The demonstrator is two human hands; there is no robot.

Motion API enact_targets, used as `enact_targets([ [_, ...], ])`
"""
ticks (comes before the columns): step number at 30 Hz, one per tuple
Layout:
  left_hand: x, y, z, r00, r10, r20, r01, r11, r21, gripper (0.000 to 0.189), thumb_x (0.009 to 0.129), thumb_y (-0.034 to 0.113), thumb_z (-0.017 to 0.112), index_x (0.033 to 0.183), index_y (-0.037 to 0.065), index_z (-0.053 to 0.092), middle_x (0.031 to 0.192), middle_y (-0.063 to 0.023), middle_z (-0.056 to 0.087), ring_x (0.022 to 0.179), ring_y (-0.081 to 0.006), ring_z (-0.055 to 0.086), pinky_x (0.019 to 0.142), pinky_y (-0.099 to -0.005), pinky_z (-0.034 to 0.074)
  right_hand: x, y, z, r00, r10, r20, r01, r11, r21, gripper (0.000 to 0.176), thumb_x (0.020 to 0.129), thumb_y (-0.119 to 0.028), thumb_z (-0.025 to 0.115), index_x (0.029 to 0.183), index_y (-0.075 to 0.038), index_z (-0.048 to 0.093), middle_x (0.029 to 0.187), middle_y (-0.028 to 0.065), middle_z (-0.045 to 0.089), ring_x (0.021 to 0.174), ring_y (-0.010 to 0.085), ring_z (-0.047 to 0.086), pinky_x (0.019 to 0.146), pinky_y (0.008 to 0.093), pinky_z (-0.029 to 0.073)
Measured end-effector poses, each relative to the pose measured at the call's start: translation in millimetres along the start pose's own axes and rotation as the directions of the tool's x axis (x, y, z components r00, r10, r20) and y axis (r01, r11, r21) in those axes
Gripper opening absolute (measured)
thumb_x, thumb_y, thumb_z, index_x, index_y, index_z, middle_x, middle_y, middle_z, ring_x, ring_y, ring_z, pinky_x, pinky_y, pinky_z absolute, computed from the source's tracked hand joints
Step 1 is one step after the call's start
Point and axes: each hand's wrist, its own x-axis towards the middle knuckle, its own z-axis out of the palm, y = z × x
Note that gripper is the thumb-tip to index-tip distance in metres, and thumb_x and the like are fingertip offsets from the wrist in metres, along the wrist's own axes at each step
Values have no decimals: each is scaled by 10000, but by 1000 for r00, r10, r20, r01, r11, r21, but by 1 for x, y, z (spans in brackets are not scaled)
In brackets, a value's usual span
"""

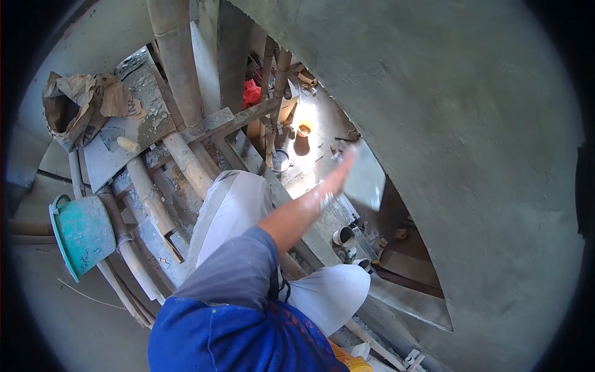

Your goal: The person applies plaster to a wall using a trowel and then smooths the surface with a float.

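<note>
My left arm in a grey sleeve and blue top reaches up and right between my two bent knees. My left hand (344, 167), smeared by motion, is at the upper left edge of a flat pale plate (365, 178) that looks like a trowel blade. The hand seems closed on that edge; its fingers cannot be made out singly. The plate lies close beside the slanted edge of a smooth grey plastered wall (477, 155). My right hand is not in view.
I crouch on bamboo poles (186, 164) and boards. A green bucket (87, 235) hangs or stands at the left, near a torn paper sack (83, 108) and a board with grey mortar (152, 102). Far below, past an opening, lies a sunlit, cluttered floor (310, 167).
</note>
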Motion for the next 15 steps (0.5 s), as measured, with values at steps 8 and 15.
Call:
enact_targets([
  [8,-46,-83,58,985,-108,135,106,994,27,146,988,159,541,965,66,652,849,-18,654,725,-148,646,652,-299,543,-13,6,-2,1000,-2,-29,2,1000,10,568,961,-568,495,1041,-34,673,1007,188,677,909,387,630,792,486,508],
  [15,-21,17,18,998,42,53,-48,991,128,199,996,213,537,979,49,648,850,-23,652,734,-134,636,645,-281,535,-15,7,-1,999,-25,-29,24,999,-26,561,966,-566,489,1047,-42,671,1021,174,676,905,372,632,795,475,512],
])
